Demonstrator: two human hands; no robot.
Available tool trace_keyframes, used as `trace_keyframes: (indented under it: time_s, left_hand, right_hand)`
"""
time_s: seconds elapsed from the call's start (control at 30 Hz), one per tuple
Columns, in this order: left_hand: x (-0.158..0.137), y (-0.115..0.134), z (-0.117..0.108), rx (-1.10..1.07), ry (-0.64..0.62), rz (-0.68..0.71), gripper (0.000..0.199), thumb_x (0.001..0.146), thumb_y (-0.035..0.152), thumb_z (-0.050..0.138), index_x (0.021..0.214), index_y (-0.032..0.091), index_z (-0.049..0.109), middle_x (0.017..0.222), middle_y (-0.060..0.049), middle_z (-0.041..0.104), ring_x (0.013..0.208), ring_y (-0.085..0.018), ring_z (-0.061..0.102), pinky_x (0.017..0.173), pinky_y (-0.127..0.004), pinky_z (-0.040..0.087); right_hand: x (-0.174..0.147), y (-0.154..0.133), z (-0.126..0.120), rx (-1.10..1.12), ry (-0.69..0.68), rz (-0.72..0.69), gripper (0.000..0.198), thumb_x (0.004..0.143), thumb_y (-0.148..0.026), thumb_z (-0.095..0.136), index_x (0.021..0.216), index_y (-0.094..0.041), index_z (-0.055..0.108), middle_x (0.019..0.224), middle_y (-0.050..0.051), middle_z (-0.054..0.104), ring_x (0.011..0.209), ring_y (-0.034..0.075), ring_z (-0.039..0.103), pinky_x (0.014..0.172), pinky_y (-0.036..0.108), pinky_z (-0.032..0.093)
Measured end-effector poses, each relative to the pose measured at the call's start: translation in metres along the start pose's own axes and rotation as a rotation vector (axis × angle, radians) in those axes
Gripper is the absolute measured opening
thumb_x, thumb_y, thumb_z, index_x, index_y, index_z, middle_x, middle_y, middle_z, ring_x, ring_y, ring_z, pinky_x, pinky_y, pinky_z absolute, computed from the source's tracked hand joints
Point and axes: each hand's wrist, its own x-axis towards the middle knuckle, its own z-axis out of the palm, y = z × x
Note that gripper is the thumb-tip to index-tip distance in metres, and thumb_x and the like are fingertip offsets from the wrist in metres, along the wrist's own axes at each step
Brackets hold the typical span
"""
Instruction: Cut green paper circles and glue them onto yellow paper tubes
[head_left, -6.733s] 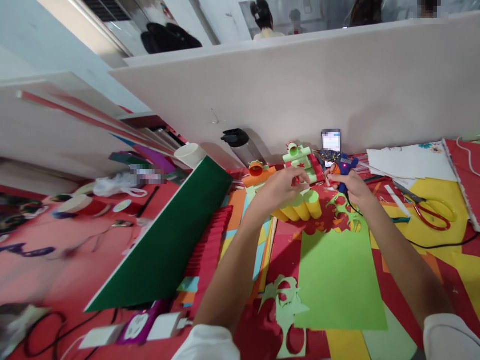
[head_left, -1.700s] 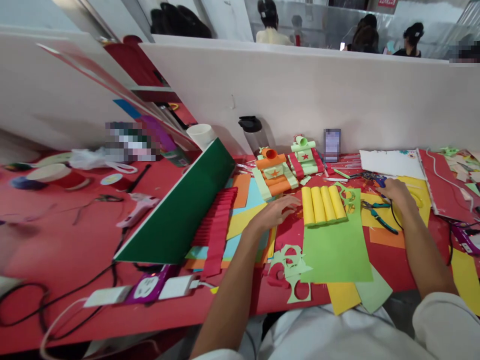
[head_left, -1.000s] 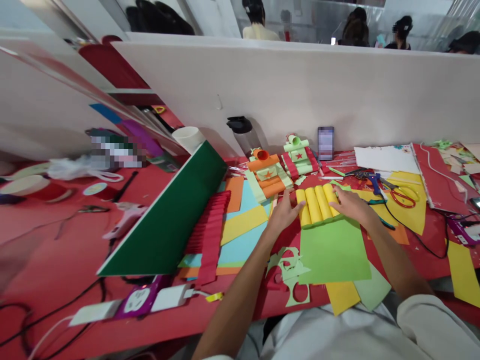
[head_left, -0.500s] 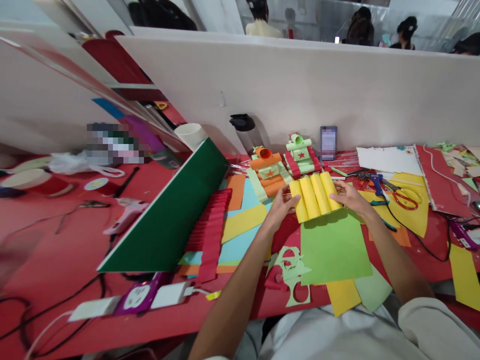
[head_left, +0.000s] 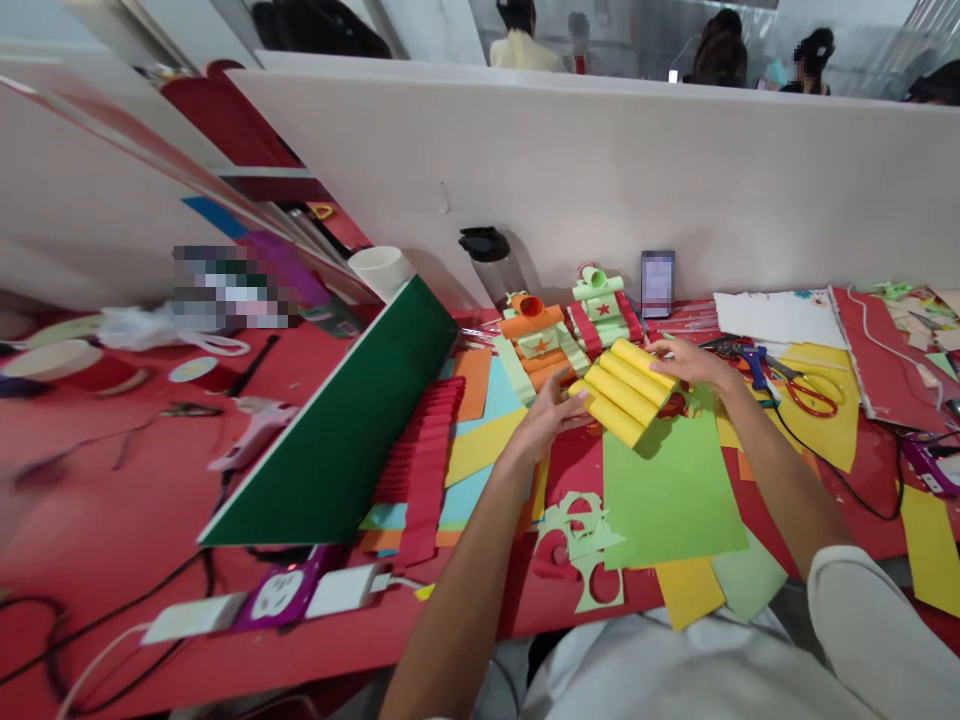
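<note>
Several yellow paper rolls [head_left: 621, 392], joined side by side into a slab, are held tilted above the table. My left hand [head_left: 549, 415] grips the slab's left end, thumb on top. At its upper right edge, my right hand [head_left: 686, 362] is closed on the slab, with some fingers hidden behind it. Below lies a green paper sheet [head_left: 671, 500]. Just behind the slab stand an orange paper-roll figure [head_left: 536, 345] and a light green one [head_left: 602, 310], each with a star on its front.
A green board [head_left: 330, 430] leans at left beside fringed red crepe paper [head_left: 420, 470]. Paper offcuts [head_left: 589, 545] lie at the front. To the right are scissors [head_left: 810, 398], and a phone [head_left: 658, 284] stands against the white partition [head_left: 562, 180]. A bottle [head_left: 491, 262] stands behind.
Between my hands the yellow rolls have turned clockwise, from nearly upright to slanting down to the right. My right hand has moved slightly up, my left slightly down.
</note>
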Motion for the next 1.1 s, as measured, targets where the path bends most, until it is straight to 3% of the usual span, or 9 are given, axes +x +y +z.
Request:
trace_keyframes:
  time_s: [0.13, 0.37, 0.6, 0.73, 0.9, 1.1]
  left_hand:
    - [0.0, -0.001, -0.005, 0.053, -0.047, 0.021, 0.08, 0.078, 0.039, 0.09, 0.146, 0.022, 0.053, 0.129, -0.011, 0.067, 0.093, -0.02, 0.075, 0.092, -0.039, 0.065]
    - [-0.002, 0.001, -0.01, 0.203, -0.063, -0.02, 0.079, 0.08, 0.052, 0.086, 0.145, 0.02, 0.055, 0.108, -0.009, 0.075, 0.09, -0.022, 0.077, 0.092, -0.042, 0.064]
    - [0.001, -0.003, -0.016, 0.379, -0.099, -0.006, 0.073, 0.078, 0.063, 0.082, 0.131, 0.017, 0.06, 0.102, -0.01, 0.075, 0.09, -0.025, 0.077, 0.084, -0.041, 0.065]
    - [0.004, -0.009, -0.02, 0.502, -0.04, 0.113, 0.071, 0.077, 0.067, 0.079, 0.125, 0.016, 0.064, 0.103, -0.011, 0.076, 0.089, -0.027, 0.075, 0.076, -0.04, 0.063]
    - [-0.004, -0.004, -0.021, 0.704, 0.023, 0.194, 0.056, 0.085, 0.061, 0.073, 0.125, 0.021, 0.069, 0.102, -0.01, 0.078, 0.089, -0.028, 0.074, 0.077, -0.037, 0.059]
    - [-0.013, 0.007, -0.015, 0.911, 0.087, 0.207, 0.045, 0.091, 0.056, 0.066, 0.123, 0.025, 0.073, 0.086, -0.006, 0.075, 0.074, -0.027, 0.067, 0.071, -0.035, 0.05]
  right_hand:
    - [0.022, 0.007, -0.002, -0.033, -0.072, -0.028, 0.039, 0.092, -0.024, 0.072, 0.131, -0.018, 0.071, 0.136, 0.012, 0.073, 0.118, 0.026, 0.071, 0.105, 0.04, 0.055]
    - [0.037, 0.015, 0.001, -0.062, -0.138, -0.052, 0.045, 0.089, -0.016, 0.072, 0.134, -0.017, 0.069, 0.143, 0.014, 0.069, 0.124, 0.026, 0.07, 0.107, 0.039, 0.054]
    - [0.053, 0.009, 0.007, -0.146, -0.144, -0.06, 0.04, 0.087, -0.012, 0.073, 0.126, -0.02, 0.072, 0.131, 0.009, 0.076, 0.114, 0.022, 0.074, 0.098, 0.034, 0.058]
    - [0.055, 0.006, 0.0, -0.235, 0.006, -0.037, 0.032, 0.094, -0.021, 0.067, 0.126, -0.018, 0.071, 0.125, 0.013, 0.077, 0.11, 0.026, 0.074, 0.097, 0.038, 0.057]
    - [0.066, 0.01, -0.023, -0.366, 0.295, -0.046, 0.041, 0.097, -0.013, 0.049, 0.136, -0.011, 0.062, 0.15, 0.022, 0.059, 0.139, 0.035, 0.056, 0.119, 0.05, 0.04]
    - [0.09, 0.03, -0.028, -0.59, 0.341, -0.038, 0.033, 0.098, -0.011, 0.049, 0.127, -0.013, 0.065, 0.166, 0.019, 0.044, 0.144, 0.034, 0.053, 0.121, 0.047, 0.04]
